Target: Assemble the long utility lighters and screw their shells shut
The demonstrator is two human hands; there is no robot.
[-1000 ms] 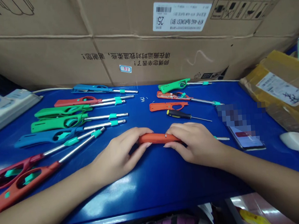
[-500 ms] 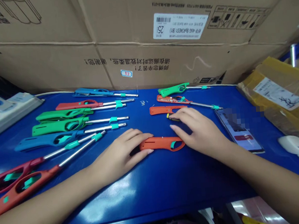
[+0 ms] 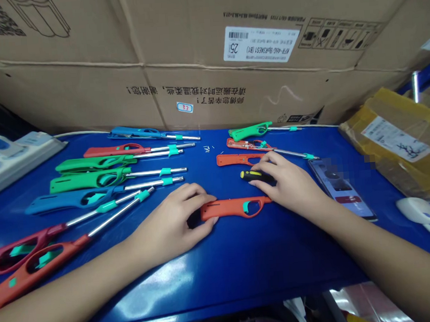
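An orange long-necked lighter with a green trigger lies on its side in front of me. My left hand grips its left end between thumb and fingers. Just above the lighter's right part, my right hand has its fingers closed around a screwdriver with a black handle and yellow end; its shaft is hidden by the hand. Behind it rests a separate orange lighter shell half. Farther back is an opened orange lighter with its inner parts showing.
Several lighters, such as a green one, line the left side of the blue table. Tiny screws lie near the back. At right are a phone, a white device with a cable and a taped carton. A power strip stands left.
The screwdriver's black handle, mostly hidden under my right hand before, now shows with its yellow end pointing left. My left hand keeps its hold on the orange lighter. The view has shifted slightly.
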